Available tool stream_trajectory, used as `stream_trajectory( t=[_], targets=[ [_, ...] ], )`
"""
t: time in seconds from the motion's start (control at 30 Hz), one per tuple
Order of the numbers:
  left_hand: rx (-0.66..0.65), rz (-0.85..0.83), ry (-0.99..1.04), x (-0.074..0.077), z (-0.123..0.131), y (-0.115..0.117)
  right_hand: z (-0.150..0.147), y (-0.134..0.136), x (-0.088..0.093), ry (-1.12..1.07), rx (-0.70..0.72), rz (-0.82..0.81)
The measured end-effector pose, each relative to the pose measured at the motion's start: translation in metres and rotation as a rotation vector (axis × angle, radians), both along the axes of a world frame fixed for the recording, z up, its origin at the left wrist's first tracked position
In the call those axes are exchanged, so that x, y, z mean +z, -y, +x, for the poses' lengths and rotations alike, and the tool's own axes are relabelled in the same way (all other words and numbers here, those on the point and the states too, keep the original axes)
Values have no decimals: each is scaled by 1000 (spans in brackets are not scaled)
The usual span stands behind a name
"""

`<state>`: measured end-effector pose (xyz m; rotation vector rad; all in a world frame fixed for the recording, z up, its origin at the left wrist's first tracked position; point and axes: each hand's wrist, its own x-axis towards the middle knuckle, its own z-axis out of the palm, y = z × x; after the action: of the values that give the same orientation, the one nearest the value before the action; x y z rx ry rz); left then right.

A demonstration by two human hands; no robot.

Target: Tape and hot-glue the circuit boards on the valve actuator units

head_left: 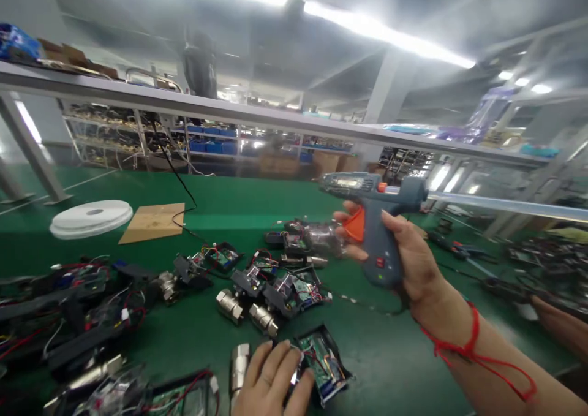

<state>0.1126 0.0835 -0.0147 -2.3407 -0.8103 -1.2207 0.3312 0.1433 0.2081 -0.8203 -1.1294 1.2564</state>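
My right hand (404, 253) is wrapped around the grip of a grey glue gun (374, 211) with an orange trigger, held up above the green table with its nozzle pointing left. A red string circles that wrist. My left hand (271, 382) rests at the near edge on a small black housing with a green circuit board (324, 361) and a metal valve body (239, 367) beside it; its fingers lie curled over the part.
Several similar valve-and-board assemblies (271, 287) with red wires lie spread over the green table (367, 355). A white tape roll (92, 217) and a cardboard sheet (154, 222) sit far left. An overhead shelf rail (275, 119) crosses the view. Another person's forearm (560, 327) shows at right.
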Motion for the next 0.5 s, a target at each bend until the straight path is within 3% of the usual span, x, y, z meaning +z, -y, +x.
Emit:
stream_trajectory(
  t=[0.07, 0.2, 0.43, 0.5],
  targets=[
    [-40, -14, -200, 1, 18, -7, 14, 16, -16, -9, 1, -85],
    [-22, -279, -466, -1, 34, -11, 35, 46, -48, -25, 51, -253],
    [6, -307, -431, -27, 31, -12, 55, 84, -98, 49, 103, -476],
    [19, -312, -427, -31, 29, -10, 56, 93, -108, 75, 21, -546]
  ],
)
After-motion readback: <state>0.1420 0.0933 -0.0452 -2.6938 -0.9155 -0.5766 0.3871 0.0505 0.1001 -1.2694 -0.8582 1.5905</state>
